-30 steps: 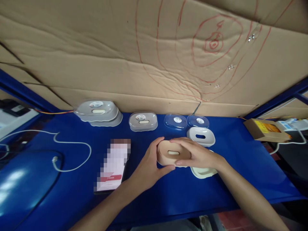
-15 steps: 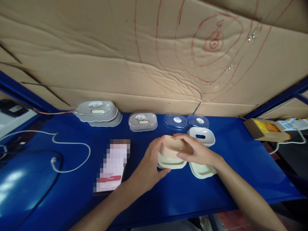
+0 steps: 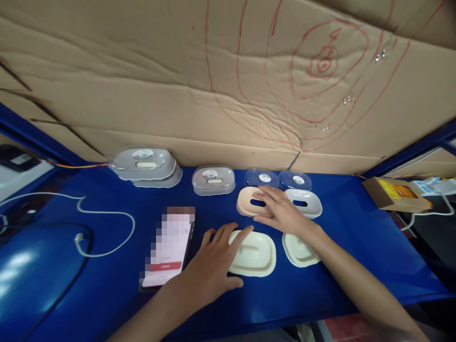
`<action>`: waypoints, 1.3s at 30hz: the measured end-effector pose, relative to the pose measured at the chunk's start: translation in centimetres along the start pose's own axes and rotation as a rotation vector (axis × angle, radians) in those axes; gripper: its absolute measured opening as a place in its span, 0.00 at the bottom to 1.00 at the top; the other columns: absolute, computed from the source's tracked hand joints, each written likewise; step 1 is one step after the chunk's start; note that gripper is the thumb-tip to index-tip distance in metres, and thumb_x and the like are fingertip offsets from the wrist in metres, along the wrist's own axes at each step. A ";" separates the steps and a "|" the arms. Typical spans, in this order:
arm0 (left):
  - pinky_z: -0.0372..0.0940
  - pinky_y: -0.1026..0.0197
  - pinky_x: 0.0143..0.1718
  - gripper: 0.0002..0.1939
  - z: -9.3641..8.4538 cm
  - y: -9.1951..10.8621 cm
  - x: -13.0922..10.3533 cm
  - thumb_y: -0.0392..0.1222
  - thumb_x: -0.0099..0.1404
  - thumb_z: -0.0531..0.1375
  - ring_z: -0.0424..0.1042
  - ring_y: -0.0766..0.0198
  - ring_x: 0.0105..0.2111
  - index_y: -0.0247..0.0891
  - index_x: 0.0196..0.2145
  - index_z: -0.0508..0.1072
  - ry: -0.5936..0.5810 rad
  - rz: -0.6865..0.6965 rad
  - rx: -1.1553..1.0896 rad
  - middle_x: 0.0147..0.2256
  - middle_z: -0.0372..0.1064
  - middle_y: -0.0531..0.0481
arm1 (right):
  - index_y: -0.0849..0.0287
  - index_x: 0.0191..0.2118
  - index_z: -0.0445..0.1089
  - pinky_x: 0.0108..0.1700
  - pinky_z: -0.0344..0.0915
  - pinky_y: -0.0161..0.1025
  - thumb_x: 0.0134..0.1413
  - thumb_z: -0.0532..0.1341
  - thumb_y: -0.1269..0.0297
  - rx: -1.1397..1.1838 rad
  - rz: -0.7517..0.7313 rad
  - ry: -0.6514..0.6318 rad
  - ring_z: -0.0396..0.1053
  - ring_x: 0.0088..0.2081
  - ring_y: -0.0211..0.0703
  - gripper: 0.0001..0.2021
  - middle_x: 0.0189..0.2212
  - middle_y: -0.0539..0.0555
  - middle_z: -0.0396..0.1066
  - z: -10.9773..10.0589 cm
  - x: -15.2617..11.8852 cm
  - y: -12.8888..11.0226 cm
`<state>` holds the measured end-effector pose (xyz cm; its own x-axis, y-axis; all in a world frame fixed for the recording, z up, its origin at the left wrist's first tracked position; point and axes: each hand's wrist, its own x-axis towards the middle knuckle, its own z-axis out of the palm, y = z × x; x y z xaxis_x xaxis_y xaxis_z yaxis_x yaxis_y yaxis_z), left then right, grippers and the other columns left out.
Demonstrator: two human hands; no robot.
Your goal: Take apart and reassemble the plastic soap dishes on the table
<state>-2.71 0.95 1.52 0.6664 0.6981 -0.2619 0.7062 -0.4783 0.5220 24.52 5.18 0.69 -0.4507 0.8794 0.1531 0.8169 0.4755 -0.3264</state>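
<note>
A peach oval dish with a slot (image 3: 245,202) lies flat on the blue table behind a cream oval tray (image 3: 257,256). My right hand (image 3: 281,209) spans the peach dish's right end, fingers at its back rim and thumb at its front rim. My left hand (image 3: 217,254) is open, its fingers spread at the cream tray's left edge; whether it touches the tray is unclear. A white slotted dish (image 3: 309,202) sits just right of the peach one. Partly hidden by my right forearm is a second cream tray (image 3: 297,249).
Two clear lids (image 3: 254,179) with round stickers lie along the cardboard wall (image 3: 160,109). Lidded grey boxes (image 3: 213,186) stand farther left. A phone (image 3: 171,256) lies left of my left hand, near a white cable (image 3: 121,213). An open carton (image 3: 388,194) is at the far right.
My right hand has moved the peach dish from above the cream tray back onto the table beside the white dish. My left hand has let go of it and moved lower left.
</note>
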 end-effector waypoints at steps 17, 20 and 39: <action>0.60 0.37 0.64 0.45 -0.6 -0.2 0.5 0.38 0.61 0.69 0.63 0.40 0.65 0.50 0.70 0.53 0.120 0.059 -0.524 0.67 0.56 0.39 | 0.57 0.63 0.67 0.66 0.60 0.58 0.59 0.69 0.41 0.098 -0.217 0.015 0.63 0.66 0.62 0.34 0.64 0.66 0.68 -1.8 -5.2 -5.2; 0.63 0.44 0.63 0.45 -0.7 0.1 0.8 0.40 0.61 0.72 0.67 0.46 0.63 0.53 0.68 0.54 0.124 0.100 -0.963 0.67 0.58 0.42 | 0.57 0.70 0.59 0.71 0.56 0.58 0.61 0.70 0.48 0.130 -0.219 -0.033 0.55 0.72 0.60 0.38 0.70 0.65 0.59 -0.7 -4.9 -5.8; 0.75 0.52 0.47 0.29 0.7 3.7 1.8 0.60 0.78 0.50 0.82 0.51 0.41 0.32 0.51 0.79 -0.101 -0.509 -2.409 0.39 0.83 0.42 | 0.56 0.65 0.68 0.70 0.62 0.56 0.77 0.54 0.61 0.225 -0.249 0.183 0.63 0.70 0.51 0.18 0.64 0.60 0.71 -0.7 -4.7 -4.2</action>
<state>1.28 0.13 2.43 0.6650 0.4654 -0.5840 -0.5572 0.8300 0.0270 23.50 -0.98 2.03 -0.5375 0.7365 0.4106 0.5820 0.6764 -0.4514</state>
